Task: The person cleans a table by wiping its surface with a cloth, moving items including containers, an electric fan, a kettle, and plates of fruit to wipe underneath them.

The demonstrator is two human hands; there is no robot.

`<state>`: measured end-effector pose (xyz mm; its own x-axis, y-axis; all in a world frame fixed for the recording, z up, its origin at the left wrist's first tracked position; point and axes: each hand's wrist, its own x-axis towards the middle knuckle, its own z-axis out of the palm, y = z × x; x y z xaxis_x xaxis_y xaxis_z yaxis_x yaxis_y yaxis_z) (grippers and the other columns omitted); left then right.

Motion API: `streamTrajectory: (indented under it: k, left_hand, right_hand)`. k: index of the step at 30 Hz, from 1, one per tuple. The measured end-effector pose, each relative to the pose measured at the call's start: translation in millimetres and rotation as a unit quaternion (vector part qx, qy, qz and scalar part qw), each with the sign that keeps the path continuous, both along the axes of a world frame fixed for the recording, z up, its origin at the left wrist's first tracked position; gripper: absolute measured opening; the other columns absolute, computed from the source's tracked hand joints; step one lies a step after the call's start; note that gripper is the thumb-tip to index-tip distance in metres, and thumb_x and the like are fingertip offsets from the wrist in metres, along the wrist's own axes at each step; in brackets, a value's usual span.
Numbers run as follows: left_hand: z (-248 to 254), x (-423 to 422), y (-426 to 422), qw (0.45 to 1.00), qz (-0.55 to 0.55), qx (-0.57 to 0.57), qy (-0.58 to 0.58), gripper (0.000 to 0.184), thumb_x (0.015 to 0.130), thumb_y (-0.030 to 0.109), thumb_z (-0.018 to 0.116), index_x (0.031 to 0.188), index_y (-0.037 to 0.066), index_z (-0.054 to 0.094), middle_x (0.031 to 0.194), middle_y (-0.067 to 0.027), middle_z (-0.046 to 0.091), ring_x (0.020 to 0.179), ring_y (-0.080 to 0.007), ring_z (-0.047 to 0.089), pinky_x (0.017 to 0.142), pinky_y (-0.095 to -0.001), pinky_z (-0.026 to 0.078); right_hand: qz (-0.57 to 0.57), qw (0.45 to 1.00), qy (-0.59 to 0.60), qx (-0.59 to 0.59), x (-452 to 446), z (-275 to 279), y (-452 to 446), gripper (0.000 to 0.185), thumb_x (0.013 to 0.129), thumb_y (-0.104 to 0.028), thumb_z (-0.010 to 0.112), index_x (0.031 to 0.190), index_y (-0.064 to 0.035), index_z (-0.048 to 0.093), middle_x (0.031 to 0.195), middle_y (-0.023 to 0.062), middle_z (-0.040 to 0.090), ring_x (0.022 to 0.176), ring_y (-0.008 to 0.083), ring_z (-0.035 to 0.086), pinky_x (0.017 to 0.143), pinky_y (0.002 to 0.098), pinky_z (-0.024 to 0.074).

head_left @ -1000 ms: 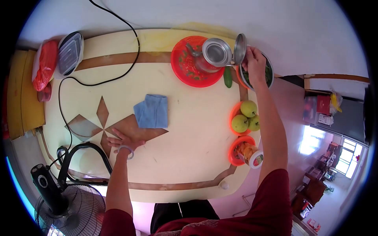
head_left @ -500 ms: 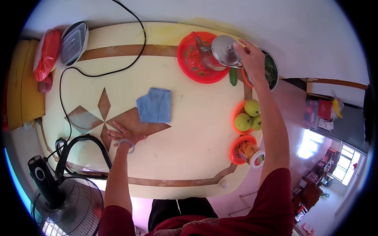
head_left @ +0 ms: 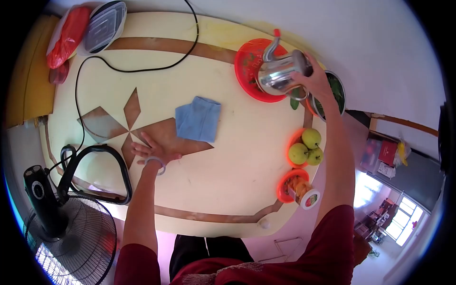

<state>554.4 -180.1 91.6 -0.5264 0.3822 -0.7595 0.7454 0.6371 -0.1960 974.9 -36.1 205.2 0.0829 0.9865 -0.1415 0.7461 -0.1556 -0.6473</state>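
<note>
My right hand (head_left: 313, 80) is closed on the handle side of a shiny steel kettle (head_left: 277, 77), whose spout carries a red tip. The kettle leans over with its lid toward the right, in front of a red basin (head_left: 246, 71) that it partly hides. Bits of green show in the basin. My left hand (head_left: 154, 151), with a ring-shaped bracelet at the wrist, lies flat on the table (head_left: 213, 175), fingers spread. Nearest to it is a folded blue cloth (head_left: 198, 118).
A cucumber (head_left: 294, 102) and a bowl of leafy greens (head_left: 335, 92) sit by the basin. Green apples (head_left: 306, 145) and a tipped jar (head_left: 304, 192) in orange bowls line the right edge. At left are a fan (head_left: 66, 232), a black cable (head_left: 128, 71) and plastic containers (head_left: 104, 26).
The kettle has turned in my right hand's grip, from lid facing up to side showing, its spout now pointing toward the wall. My left hand stays put; the view has shifted slightly.
</note>
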Motion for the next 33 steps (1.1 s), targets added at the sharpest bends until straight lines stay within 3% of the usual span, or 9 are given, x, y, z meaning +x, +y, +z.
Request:
streamTrajectory:
  k: [2,5,9,15,18,21,24,27,33]
  left_hand:
    - [3.9,1.8,0.1,1.0,-0.001,-0.002,0.002,0.149,0.048,0.05,0.083,0.126,0.015,-0.039,0.127,-0.0312,-0.041,0.121,-0.0483,-0.033,0.097,-0.067,0.007]
    - [7.2,2.4,3.5,1.0,-0.004,-0.006,0.0,0.149,0.048,0.05,0.083,0.126,0.015,-0.039,0.127,-0.0315,-0.04,0.12,-0.0485,-0.033,0.097,-0.0672,0.007]
    - [3.6,0.2,-0.5,1.0,-0.007,0.009,0.001,0.15,0.047,0.05,0.083,0.126,0.015,-0.04,0.127,-0.0316,-0.04,0.12,-0.0487,-0.033,0.097,-0.0674,0.006]
    - [5.5,-2.2,2.2,1.0,-0.005,-0.001,-0.014,0.15,0.047,0.05,0.083,0.125,0.014,-0.04,0.127,-0.032,-0.04,0.12,-0.0495,-0.033,0.096,-0.0678,0.006]
    - [5.5,-3.3,-0.1,1.0,-0.005,0.006,-0.019,0.15,0.047,0.05,0.083,0.125,0.014,-0.04,0.127,-0.0321,-0.04,0.12,-0.0497,-0.033,0.096,-0.0678,0.007]
    - [7.7,-0.6,2.5,1.0,-0.006,-0.004,-0.007,0.15,0.047,0.051,0.083,0.126,0.014,-0.039,0.127,-0.0323,-0.039,0.121,-0.0498,-0.032,0.096,-0.0677,0.007]
    - [6.1,-2.9,0.6,1.0,-0.01,0.011,-0.017,0.149,0.047,0.052,0.082,0.126,0.014,-0.039,0.127,-0.0327,-0.038,0.121,-0.0503,-0.031,0.096,-0.0678,0.007]
    - [10.2,-1.9,1.8,1.0,-0.012,0.002,-0.014,0.15,0.047,0.052,0.082,0.126,0.013,-0.038,0.128,-0.0331,-0.038,0.121,-0.0504,-0.031,0.096,-0.0679,0.007]
    - [9.8,-2.8,1.4,1.0,-0.002,0.004,-0.022,0.15,0.047,0.051,0.082,0.126,0.013,-0.039,0.126,-0.0325,-0.04,0.12,-0.0505,-0.033,0.095,-0.0684,0.007]
  right_hand:
    - [-0.07,0.992,0.085,-0.068,1.0,19.4,-6.7,0.07,0.07,-0.029,0.071,0.127,-0.0029,0.042,0.1,0.013,0.055,0.089,0.0171,0.055,0.078,0.0271,0.0439]
    - [-0.117,0.957,0.26,-0.047,14.6,13.5,-11.1,0.063,0.077,-0.025,0.065,0.128,0.0013,0.039,0.106,0.0122,0.054,0.092,0.017,0.055,0.079,0.0274,0.0443]
    - [-0.176,0.886,0.417,-0.096,28.7,10.2,-14.8,0.047,0.081,-0.033,0.059,0.117,-0.0049,0.047,0.111,0.0104,0.054,0.097,0.0223,0.056,0.083,0.0332,0.0434]
    - [-0.272,0.799,0.531,-0.079,34.5,4.3,-29.6,0.046,0.083,-0.046,0.052,0.112,-0.0106,0.051,0.114,0.0099,0.054,0.105,0.0278,0.051,0.088,0.0444,0.0401]
    - [-0.323,0.75,0.571,-0.086,31.0,11.3,-35.9,0.05,0.082,-0.049,0.051,0.112,-0.0099,0.05,0.114,0.009,0.054,0.107,0.0284,0.049,0.091,0.044,0.0386]
    - [-0.251,0.752,0.603,-0.09,34.7,12.0,-38.1,0.052,0.081,-0.047,0.052,0.115,-0.0077,0.048,0.114,0.0105,0.054,0.106,0.0275,0.05,0.09,0.0419,0.0397]
    - [-0.256,0.826,0.5,-0.037,40.5,1.7,-36.8,0.055,0.08,-0.04,0.055,0.121,-0.0047,0.045,0.113,0.011,0.053,0.106,0.0246,0.05,0.089,0.0377,0.0406]
    - [-0.116,0.894,0.432,-0.023,26.7,9.0,-34.8,0.059,0.078,-0.032,0.059,0.125,-0.0024,0.041,0.112,0.011,0.053,0.103,0.022,0.052,0.087,0.0327,0.0419]
    - [-0.134,0.965,0.226,-0.016,7.6,13.6,-36.3,0.065,0.072,-0.024,0.068,0.126,-0.0006,0.041,0.109,0.0099,0.052,0.099,0.0175,0.05,0.086,0.0265,0.0397]
